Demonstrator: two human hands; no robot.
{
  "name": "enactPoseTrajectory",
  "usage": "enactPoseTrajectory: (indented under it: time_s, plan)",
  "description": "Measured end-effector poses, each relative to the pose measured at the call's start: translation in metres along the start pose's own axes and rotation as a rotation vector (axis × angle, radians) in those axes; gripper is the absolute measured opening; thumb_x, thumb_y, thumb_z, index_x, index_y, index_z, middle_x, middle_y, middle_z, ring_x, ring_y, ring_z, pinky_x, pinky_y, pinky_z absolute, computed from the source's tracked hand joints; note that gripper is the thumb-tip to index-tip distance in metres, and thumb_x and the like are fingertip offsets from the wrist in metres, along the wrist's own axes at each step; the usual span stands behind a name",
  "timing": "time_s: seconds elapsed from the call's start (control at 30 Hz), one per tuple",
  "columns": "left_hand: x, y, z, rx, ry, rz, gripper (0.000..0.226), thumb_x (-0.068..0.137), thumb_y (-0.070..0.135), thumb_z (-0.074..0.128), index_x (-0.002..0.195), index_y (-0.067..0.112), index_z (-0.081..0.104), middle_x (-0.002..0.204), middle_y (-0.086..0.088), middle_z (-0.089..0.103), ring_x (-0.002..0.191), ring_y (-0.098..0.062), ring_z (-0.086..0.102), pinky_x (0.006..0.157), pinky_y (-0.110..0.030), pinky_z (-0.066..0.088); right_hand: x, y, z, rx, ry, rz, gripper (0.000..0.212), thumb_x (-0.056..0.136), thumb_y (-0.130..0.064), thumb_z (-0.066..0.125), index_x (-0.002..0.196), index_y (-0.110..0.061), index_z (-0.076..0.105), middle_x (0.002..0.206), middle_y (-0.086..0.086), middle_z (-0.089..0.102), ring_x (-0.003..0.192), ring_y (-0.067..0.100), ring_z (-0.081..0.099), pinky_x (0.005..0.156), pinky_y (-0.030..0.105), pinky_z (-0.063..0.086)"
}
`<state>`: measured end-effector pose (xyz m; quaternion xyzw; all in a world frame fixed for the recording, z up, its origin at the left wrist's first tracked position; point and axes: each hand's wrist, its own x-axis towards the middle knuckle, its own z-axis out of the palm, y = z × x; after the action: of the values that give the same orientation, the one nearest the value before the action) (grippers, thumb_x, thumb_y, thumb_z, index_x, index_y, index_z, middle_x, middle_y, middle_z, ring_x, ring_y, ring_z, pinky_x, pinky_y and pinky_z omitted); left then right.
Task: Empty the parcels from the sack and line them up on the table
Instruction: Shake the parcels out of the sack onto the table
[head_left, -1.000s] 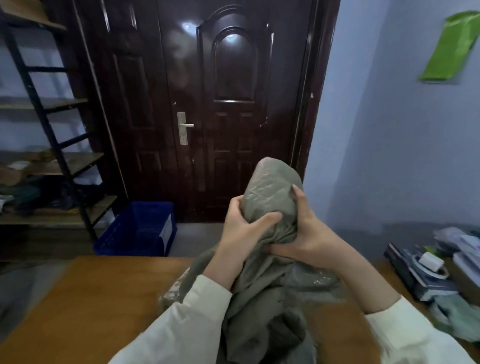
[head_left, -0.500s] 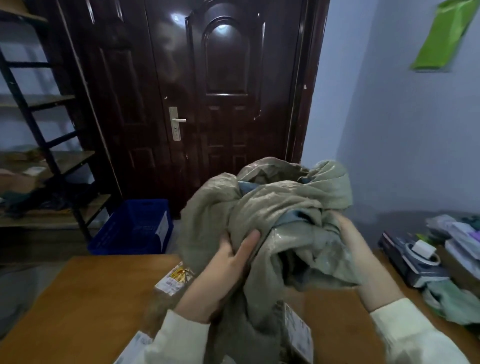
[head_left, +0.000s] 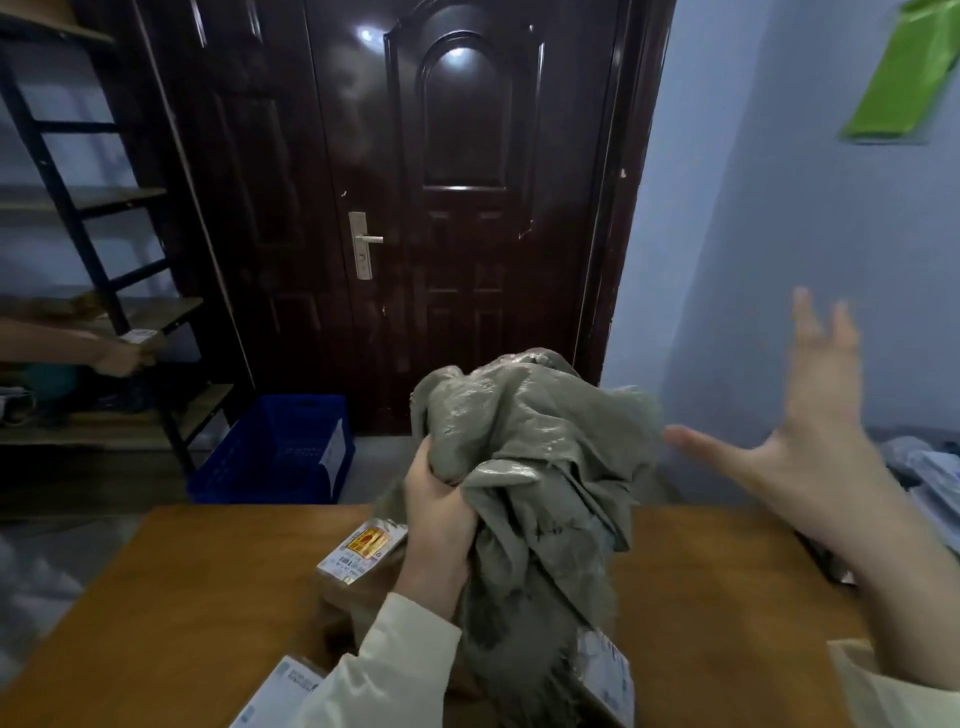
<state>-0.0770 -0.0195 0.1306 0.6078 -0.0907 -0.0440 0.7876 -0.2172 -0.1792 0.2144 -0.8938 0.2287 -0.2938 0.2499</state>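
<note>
Clenching the grey sack (head_left: 530, 467), the left hand (head_left: 439, 525) holds it while the right hand (head_left: 810, 457) hovers, fingers (head_left: 802, 317) spread.

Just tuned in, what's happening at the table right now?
A person is emptying a grey-green sack over a wooden table. The left hand grips the bunched sack and holds it up; the right hand is off it, open with fingers spread. A few labelled parcels already lie on the table under the sack, not lined up yet.
</note>
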Motion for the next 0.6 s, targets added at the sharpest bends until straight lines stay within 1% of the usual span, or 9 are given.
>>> enactPoseTrajectory:
  time_s: [0.07, 0.1, 0.17, 0.23, 0.3, 0.4, 0.5, 0.57, 0.6]
  plan:
    - [-0.005, 0.001, 0.006, 0.091, -0.029, 0.084, 0.036, 0.084, -0.006, 0.056, 0.117, 0.009, 0.054, 0.104, -0.009, 0.065, 0.079, 0.001, 0.061, 0.071, -0.008, 0.049, -0.007, -0.015, 0.008, -0.001, -0.213, -0.063, 0.129, 0.04, -0.082, 0.051, 0.137, -0.047, -0.027, 0.155, -0.013, -0.021, 0.145, 0.009, -0.01, 0.116, 0.044, 0.011]
    - [-0.009, 0.001, 0.01, 0.116, -0.056, 0.135, 0.04, 0.082, 0.0, 0.061, 0.117, 0.018, 0.053, 0.101, 0.003, 0.064, 0.078, 0.007, 0.06, 0.069, -0.003, 0.048, -0.01, -0.021, 0.016, -0.023, -0.332, -0.034, 0.123, 0.044, -0.086, 0.043, 0.136, -0.048, -0.029, 0.156, -0.013, -0.018, 0.146, 0.01, -0.002, 0.116, 0.042, 0.016]
    - [-0.019, 0.004, 0.018, 0.169, -0.149, 0.215, 0.044, 0.079, 0.006, 0.068, 0.113, 0.031, 0.053, 0.099, 0.02, 0.064, 0.088, 0.01, 0.061, 0.076, -0.003, 0.047, -0.01, -0.025, 0.031, -0.071, -0.438, 0.022, 0.113, 0.049, -0.09, 0.025, 0.137, -0.044, -0.031, 0.158, -0.008, -0.008, 0.144, 0.019, 0.019, 0.111, 0.042, 0.029]
    - [-0.026, 0.002, 0.022, 0.219, -0.193, 0.289, 0.051, 0.078, 0.009, 0.071, 0.11, 0.042, 0.051, 0.099, 0.03, 0.062, 0.096, 0.013, 0.058, 0.081, -0.003, 0.046, -0.001, -0.028, 0.045, -0.105, -0.458, 0.049, 0.116, 0.052, -0.091, 0.023, 0.139, -0.037, -0.032, 0.159, -0.003, 0.005, 0.138, 0.023, 0.033, 0.106, 0.041, 0.037]
    - [-0.028, 0.0, 0.025, 0.293, -0.222, 0.344, 0.055, 0.077, 0.014, 0.074, 0.111, 0.047, 0.047, 0.1, 0.034, 0.058, 0.098, 0.017, 0.055, 0.081, 0.0, 0.043, 0.01, -0.024, 0.054, -0.013, -0.45, 0.067, 0.12, 0.059, -0.086, 0.043, 0.143, -0.034, -0.025, 0.154, -0.005, 0.021, 0.131, 0.018, 0.041, 0.104, 0.037, 0.039]
    - [-0.027, -0.005, 0.024, 0.346, -0.382, 0.367, 0.068, 0.07, 0.019, 0.077, 0.121, 0.046, 0.04, 0.114, 0.033, 0.05, 0.109, 0.018, 0.049, 0.092, -0.003, 0.04, 0.015, -0.015, 0.065, 0.31, -0.377, 0.059, 0.099, 0.069, -0.053, 0.072, 0.144, -0.033, 0.011, 0.126, -0.015, 0.049, 0.112, 0.009, 0.053, 0.093, 0.028, 0.045]
    - [-0.026, 0.001, 0.017, 0.496, -0.594, 0.288, 0.077, 0.06, 0.053, 0.068, 0.125, 0.058, 0.025, 0.122, 0.038, 0.038, 0.116, 0.022, 0.037, 0.103, -0.009, 0.034, 0.018, 0.004, 0.076, 0.442, -0.304, 0.062, 0.068, 0.069, -0.028, 0.077, 0.126, -0.023, 0.041, 0.108, -0.008, 0.058, 0.102, 0.011, 0.059, 0.085, 0.03, 0.051]
    - [-0.023, 0.009, 0.009, 0.508, -0.569, 0.267, 0.069, 0.065, 0.054, 0.068, 0.124, 0.055, 0.033, 0.121, 0.033, 0.045, 0.114, 0.016, 0.043, 0.103, -0.018, 0.04, 0.02, 0.017, 0.079, 0.468, -0.195, 0.067, 0.057, 0.068, -0.022, 0.076, 0.118, -0.02, 0.048, 0.105, -0.005, 0.062, 0.096, 0.006, 0.06, 0.079, 0.021, 0.051]
    - [-0.022, 0.015, 0.001, 0.523, -0.473, 0.299, 0.061, 0.07, 0.052, 0.068, 0.123, 0.05, 0.038, 0.119, 0.029, 0.049, 0.112, 0.014, 0.046, 0.102, -0.023, 0.043, 0.021, 0.022, 0.078, 0.468, -0.139, 0.069, 0.05, 0.072, -0.016, 0.075, 0.115, -0.019, 0.051, 0.103, -0.006, 0.062, 0.093, 0.001, 0.059, 0.073, 0.012, 0.049]
